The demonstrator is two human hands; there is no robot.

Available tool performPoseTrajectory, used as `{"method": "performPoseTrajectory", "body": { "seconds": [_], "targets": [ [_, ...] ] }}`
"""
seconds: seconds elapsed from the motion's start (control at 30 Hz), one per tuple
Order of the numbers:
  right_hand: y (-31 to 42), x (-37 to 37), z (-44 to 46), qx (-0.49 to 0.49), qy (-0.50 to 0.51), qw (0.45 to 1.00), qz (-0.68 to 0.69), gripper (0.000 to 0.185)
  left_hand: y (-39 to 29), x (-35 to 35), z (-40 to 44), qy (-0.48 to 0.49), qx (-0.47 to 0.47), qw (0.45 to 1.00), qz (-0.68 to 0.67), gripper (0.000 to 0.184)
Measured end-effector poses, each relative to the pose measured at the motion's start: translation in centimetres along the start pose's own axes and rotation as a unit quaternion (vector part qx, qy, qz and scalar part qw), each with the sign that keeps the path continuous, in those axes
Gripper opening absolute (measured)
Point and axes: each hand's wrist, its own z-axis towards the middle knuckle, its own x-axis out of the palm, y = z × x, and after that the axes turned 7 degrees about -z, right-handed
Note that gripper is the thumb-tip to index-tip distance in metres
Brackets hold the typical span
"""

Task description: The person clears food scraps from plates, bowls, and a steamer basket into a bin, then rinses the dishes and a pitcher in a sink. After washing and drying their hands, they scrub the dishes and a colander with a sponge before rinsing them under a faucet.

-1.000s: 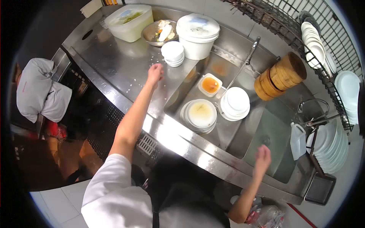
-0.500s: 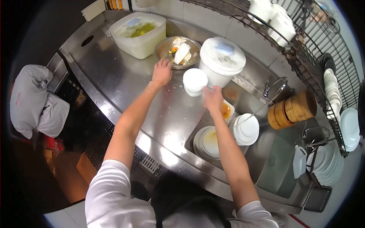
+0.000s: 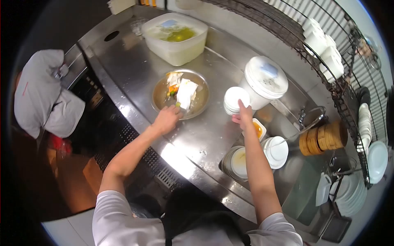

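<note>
My left hand [image 3: 167, 119] is closed on the near rim of a round metal bowl [image 3: 156, 95], which holds white paper and food scraps [image 3: 185, 92]. My right hand [image 3: 243, 115] grips the near right side of a short stack of white bowls [image 3: 237, 96], its thumb and fingers around the edge. That stack stands on the steel counter, in front of a lidded white bucket [image 3: 267, 78]. Just below my right hand, a square container of orange liquid [image 3: 258, 129] is partly covered by my wrist.
A large tub of green-yellow liquid [image 3: 175, 46] stands at the back. Stacked plates [image 3: 276, 152] are in the sink, with bamboo steamers [image 3: 324, 137] beyond. A wire rack [image 3: 283, 25] hangs above. Another person's sleeve [image 3: 41, 90] shows at left.
The metal bowl has come nearer, away from the tub, with my left hand now on its rim. My right hand has closed on the white bowls. The view has shifted left.
</note>
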Motion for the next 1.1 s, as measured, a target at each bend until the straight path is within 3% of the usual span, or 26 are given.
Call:
{"method": "performPoseTrajectory", "body": {
  "seconds": [0.1, 0.17, 0.27, 0.47, 0.6, 0.7, 0.77, 0.8, 0.83, 0.87, 0.9, 0.93, 0.97, 1.03, 1.1],
  "targets": [
    [0.2, -1.0, -2.6, -0.013, 0.015, 0.998, 0.064, 0.085, -2.5, -3.4, -5.7, -0.025, -0.065, 0.998, -0.008, 0.012],
    [-1.8, -1.5, -3.7, -0.029, -0.029, 0.995, 0.089, 0.087, -5.2, -5.1, -9.5, -0.037, -0.124, 0.992, -0.009, 0.011],
    [-5.6, -0.7, -6.9, -0.025, -0.074, 0.990, 0.118, 0.080, -10.1, -6.1, -15.2, -0.124, -0.210, 0.970, -0.017, 0.013],
    [-13.8, 3.1, -12.1, -0.128, 0.087, 0.988, -0.024, 0.063, -19.1, -2.4, -26.5, -0.290, -0.436, 0.852, 0.011, 0.018],
    [-19.0, 4.8, -10.6, -0.331, 0.087, 0.931, -0.127, 0.049, -24.7, 0.0, -34.1, -0.384, -0.553, 0.739, 0.028, 0.013],
    [-18.9, 5.5, -13.3, -0.375, 0.083, 0.911, -0.149, 0.043, -26.1, 2.2, -40.9, -0.456, -0.593, 0.658, 0.086, 0.013],
    [-18.7, 5.7, -13.8, -0.401, 0.066, 0.894, -0.190, 0.041, -26.6, 4.0, -46.6, -0.467, -0.671, 0.572, 0.076, 0.016],
    [-18.6, 5.6, -14.0, -0.412, 0.055, 0.885, -0.211, 0.039, -25.8, 6.3, -50.4, -0.533, -0.672, 0.506, 0.092, 0.020],
    [-18.4, 5.6, -14.3, -0.418, 0.054, 0.880, -0.220, 0.039, -25.7, 7.7, -53.9, -0.574, -0.744, 0.340, -0.039, 0.022],
    [-18.3, 5.5, -14.7, -0.422, 0.054, 0.875, -0.230, 0.039, -23.8, 14.1, -61.3, -0.753, -0.610, 0.198, -0.147, 0.031],
    [-18.4, 5.6, -14.9, -0.426, 0.057, 0.871, -0.237, 0.038, -23.2, 15.7, -66.1, -0.834, -0.485, 0.016, -0.263, 0.038],
    [-18.8, 5.7, -13.8, -0.449, 0.048, 0.855, -0.254, 0.038, -23.9, 13.8, -68.4, -0.885, -0.351, -0.023, -0.304, 0.043],
    [-19.7, 5.6, -11.4, -0.464, 0.053, 0.847, -0.253, 0.038, -23.6, 14.5, -72.0, -0.897, -0.302, 0.046, -0.320, 0.041],
    [-19.2, 5.6, -12.6, -0.474, 0.044, 0.833, -0.283, 0.038, -25.5, 8.2, -68.8, -0.864, -0.343, 0.009, -0.369, 0.042],
    [-18.9, 6.0, -13.1, -0.474, 0.002, 0.821, -0.317, 0.037, -24.5, 8.9, -70.1, -0.842, -0.335, 0.117, -0.406, 0.039]
  ]
}}
